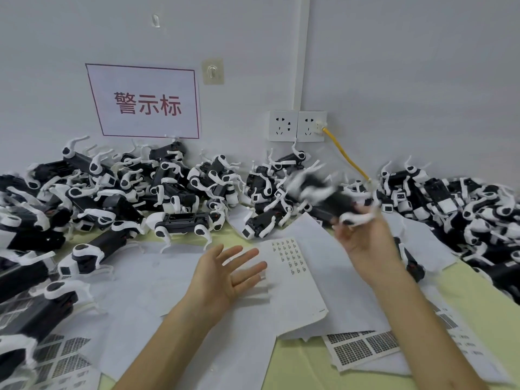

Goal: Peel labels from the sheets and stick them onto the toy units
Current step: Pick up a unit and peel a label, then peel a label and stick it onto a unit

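The toy robot dog [323, 192] is held up above the table [309, 361] by the right hand [365, 237], fingers curled round a white leg, probably to bring it near the label sheet [292, 260]. The left hand [225, 274] hovers spread and empty over that sheet, likely ready to peel. The dog is blurred: black body, white legs.

Toy unit [326, 194] in right hand [363, 235] (blurred)
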The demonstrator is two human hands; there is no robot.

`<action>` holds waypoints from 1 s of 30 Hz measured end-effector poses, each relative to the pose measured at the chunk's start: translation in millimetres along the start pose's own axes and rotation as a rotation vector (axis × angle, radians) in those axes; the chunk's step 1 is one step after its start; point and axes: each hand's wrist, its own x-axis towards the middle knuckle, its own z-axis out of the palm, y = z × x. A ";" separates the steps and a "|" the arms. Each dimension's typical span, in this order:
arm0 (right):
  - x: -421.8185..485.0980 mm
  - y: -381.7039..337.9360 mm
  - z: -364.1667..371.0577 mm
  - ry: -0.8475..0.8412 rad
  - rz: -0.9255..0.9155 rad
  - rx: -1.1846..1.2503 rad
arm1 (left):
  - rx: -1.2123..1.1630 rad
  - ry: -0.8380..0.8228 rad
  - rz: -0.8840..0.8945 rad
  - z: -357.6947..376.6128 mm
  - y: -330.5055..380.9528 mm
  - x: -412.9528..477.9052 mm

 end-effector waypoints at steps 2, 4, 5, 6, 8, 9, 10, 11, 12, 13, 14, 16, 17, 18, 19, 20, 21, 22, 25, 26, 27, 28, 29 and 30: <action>1.3 -15.3 -16.7 -0.064 -0.074 0.455 | 0.000 0.001 0.010 0.9 1.2 0.6; 0.8 -25.6 -30.4 -0.110 -0.104 0.574 | 0.008 0.003 0.019 2.0 0.6 1.6; 1.3 -27.1 -34.0 -0.098 -0.102 0.521 | 0.014 0.007 0.020 2.3 0.0 1.6; 2.7 -26.1 -35.3 -0.068 -0.086 0.436 | 0.022 0.012 0.022 2.6 -0.8 2.3; 3.5 -18.2 -30.8 0.013 -0.040 0.238 | 0.037 0.021 0.024 1.9 -2.8 3.4; 3.9 -11.8 -25.1 0.062 -0.021 0.132 | 0.039 0.023 0.026 1.2 -3.0 3.6; 3.0 -5.1 -18.7 0.099 -0.012 0.004 | 0.036 0.025 0.030 0.5 -2.9 3.7; 1.2 1.6 -11.8 0.118 -0.013 -0.154 | 0.030 0.030 0.033 -0.1 -2.7 3.8; -1.1 8.4 -5.8 0.117 -0.026 -0.323 | 0.024 0.038 0.037 -0.5 -2.5 3.8; -3.8 15.3 -0.4 0.096 -0.045 -0.477 | 0.019 0.051 0.042 -0.6 -2.5 3.9; -6.4 22.0 4.8 0.059 -0.056 -0.597 | 0.013 0.069 0.050 -0.7 -2.7 4.2; -8.1 33.3 16.4 -0.040 -0.028 -0.747 | -0.010 0.111 0.067 -1.0 -3.5 5.3; -7.2 37.6 23.0 -0.093 -0.006 -0.806 | -0.027 0.139 0.077 -1.3 -3.7 6.1; -4.6 41.2 30.8 -0.146 0.007 -0.873 | -0.050 0.168 0.089 -1.7 -3.7 7.1; -1.0 45.0 39.9 -0.205 0.004 -0.951 | -0.081 0.197 0.105 -2.2 -3.3 8.3; 3.0 49.8 49.6 -0.268 -0.015 -1.033 | -0.113 0.220 0.122 -2.7 -2.6 9.2; 7.9 56.7 60.3 -0.332 -0.045 -1.110 | -0.142 0.238 0.141 -3.1 -1.5 9.9; 13.0 65.1 70.9 -0.393 -0.079 -1.174 | -0.164 0.255 0.158 -3.5 -0.5 10.6; 29.1 96.5 102.5 -0.554 -0.196 -1.367 | -0.213 0.291 0.191 -4.9 1.6 11.7; 34.6 106.6 112.2 -0.605 -0.239 -1.440 | -0.226 0.299 0.198 -5.6 1.8 12.1; 39.5 115.8 121.0 -0.653 -0.271 -1.506 | -0.235 0.309 0.203 -6.2 1.8 12.7; 43.6 123.6 128.8 -0.697 -0.283 -1.553 | -0.239 0.318 0.205 -6.8 1.6 13.1; 47.4 131.0 135.2 -0.735 -0.270 -1.576 | -0.239 0.324 0.207 -7.4 1.4 13.4; 50.9 137.6 140.4 -0.765 -0.238 -1.580 | -0.238 0.330 0.209 -8.1 1.2 13.8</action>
